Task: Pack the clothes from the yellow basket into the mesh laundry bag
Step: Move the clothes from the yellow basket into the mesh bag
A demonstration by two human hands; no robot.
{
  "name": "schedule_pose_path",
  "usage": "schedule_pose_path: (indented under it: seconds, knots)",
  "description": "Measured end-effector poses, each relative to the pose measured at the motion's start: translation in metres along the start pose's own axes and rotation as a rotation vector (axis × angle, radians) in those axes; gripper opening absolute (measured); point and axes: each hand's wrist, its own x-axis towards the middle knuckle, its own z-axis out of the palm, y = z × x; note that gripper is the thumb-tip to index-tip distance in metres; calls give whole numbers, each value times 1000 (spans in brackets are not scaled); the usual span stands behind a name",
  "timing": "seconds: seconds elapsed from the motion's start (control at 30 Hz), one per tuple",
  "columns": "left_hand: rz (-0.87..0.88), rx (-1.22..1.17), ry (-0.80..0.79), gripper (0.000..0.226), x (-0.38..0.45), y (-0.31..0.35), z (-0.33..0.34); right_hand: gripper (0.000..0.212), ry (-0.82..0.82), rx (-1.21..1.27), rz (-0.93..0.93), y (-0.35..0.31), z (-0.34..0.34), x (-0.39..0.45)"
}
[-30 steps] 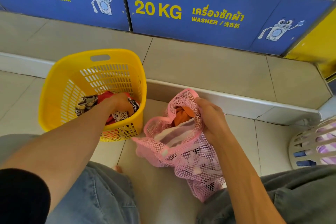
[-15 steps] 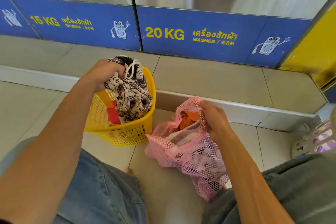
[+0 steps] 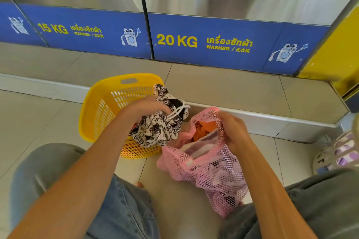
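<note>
A yellow basket stands on the tiled floor left of centre, with a bit of red cloth showing low inside. My left hand grips a black-and-white patterned garment with white drawstrings, held over the basket's right rim beside the bag. A pink mesh laundry bag lies on the floor between my knees. Orange cloth and pale striped cloth show in its mouth. My right hand grips the bag's rim and holds the mouth apart.
Two steel washers with blue panels line the back, above a raised tiled step. A white basket with purple clothes sits at the right edge. My knees frame the lower view.
My left hand has lifted the patterned garment out of the yellow basket and carried it right and down toward the bag's mouth. The right hand keeps its hold on the rim.
</note>
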Motion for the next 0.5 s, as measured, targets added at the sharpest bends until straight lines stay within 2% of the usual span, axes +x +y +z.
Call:
schedule_pose_path:
  seconds: [0.07,0.17,0.23,0.3,0.33,0.4,0.5]
  knots:
    - [5,110,54,99,4,2,4,13,2,13,0,0,-2,1]
    - [-5,208,45,105,13,1,2,16,-13,2,0,1,-2,1]
    - [-76,173,-27,109,18,-3,-1,17,-19,2,2,2,-2,2]
    - [-160,94,-171,110,18,-7,-4,17,-15,11,1,2,-3,2]
    - [-190,71,-263,103,17,-8,-5,17,-14,17,0,2,-3,3]
    - [-195,34,-380,72,16,-11,-9,18,-9,31,-2,1,-4,2]
    - [-164,39,-257,43,8,-8,-13,16,-2,38,1,0,-4,2]
